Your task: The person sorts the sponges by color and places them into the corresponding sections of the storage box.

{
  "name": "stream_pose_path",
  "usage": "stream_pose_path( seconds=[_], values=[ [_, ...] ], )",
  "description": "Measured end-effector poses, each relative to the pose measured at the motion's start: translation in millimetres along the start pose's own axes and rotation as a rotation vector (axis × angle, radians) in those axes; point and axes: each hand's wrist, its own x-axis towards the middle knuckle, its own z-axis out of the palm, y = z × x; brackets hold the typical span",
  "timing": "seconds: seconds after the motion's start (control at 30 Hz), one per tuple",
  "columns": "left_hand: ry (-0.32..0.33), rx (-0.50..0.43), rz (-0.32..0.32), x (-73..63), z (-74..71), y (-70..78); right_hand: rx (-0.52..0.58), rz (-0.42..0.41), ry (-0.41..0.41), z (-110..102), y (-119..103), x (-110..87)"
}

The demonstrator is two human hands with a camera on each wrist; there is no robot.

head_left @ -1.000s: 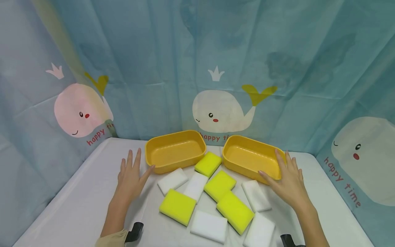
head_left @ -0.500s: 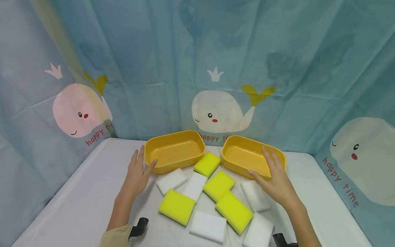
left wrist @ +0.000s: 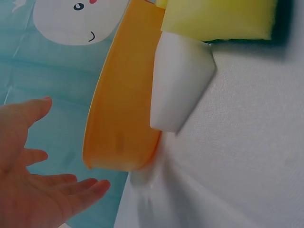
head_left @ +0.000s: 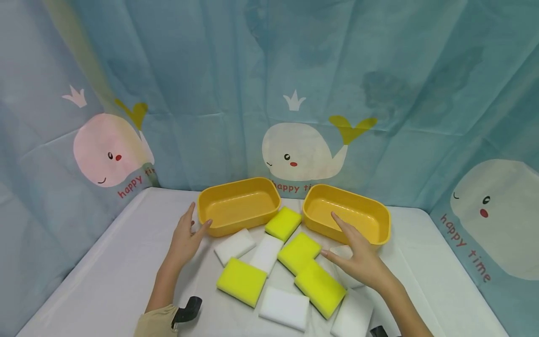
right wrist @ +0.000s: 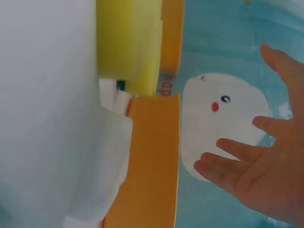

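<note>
My left hand [head_left: 185, 243] hovers beside the near left corner of the left yellow tub [head_left: 240, 229], fingers spread and holding nothing. In the left wrist view the left hand [left wrist: 42, 185] is clear of the tub [left wrist: 121, 95]. Above the white sponge [head_left: 343, 276] at the right hangs my right hand [head_left: 364, 260], its fingers apart and nothing held; it hides part of that sponge and of the right yellow tub [head_left: 313, 220]. Yellow sponges with dark undersides lie between the hands, among them one sponge [head_left: 300, 252] near my right thumb and another [head_left: 321, 289] below it.
More sponges lie loose on the white table [head_left: 105, 271]: a yellow one [head_left: 242, 282], a white one [head_left: 285, 309] and a yellow one [head_left: 284, 223] between the tubs. A blue curtain [head_left: 202, 93] with whale prints closes off the back and sides.
My right hand has moved left and nearer, from over the right tub to above the white sponge. My left hand has shifted slightly right and turned a little. The sponges have stayed put.
</note>
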Motion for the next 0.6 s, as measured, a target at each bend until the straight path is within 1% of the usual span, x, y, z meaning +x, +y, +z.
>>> stream_pose_path(
  seconds=[0.1, 0.27, 0.47, 0.6],
  values=[
    [0.003, -0.039, -0.025, 1.5, 0.0, -1.3, 0.027, 0.006, -0.051, 3.3, -3.1, -2.0],
    [-0.005, -0.094, -0.062, 0.8, 0.7, 0.7, 0.051, -0.014, -0.101, 8.6, -3.9, -6.4],
    [-0.007, -0.138, -0.077, -1.1, 2.2, 4.0, 0.092, 0.017, -0.174, 12.2, -2.9, -9.8],
    [-0.008, -0.151, -0.077, -0.8, 4.1, 4.8, 0.119, -0.006, -0.211, 15.2, -1.6, -11.5]
  ],
)
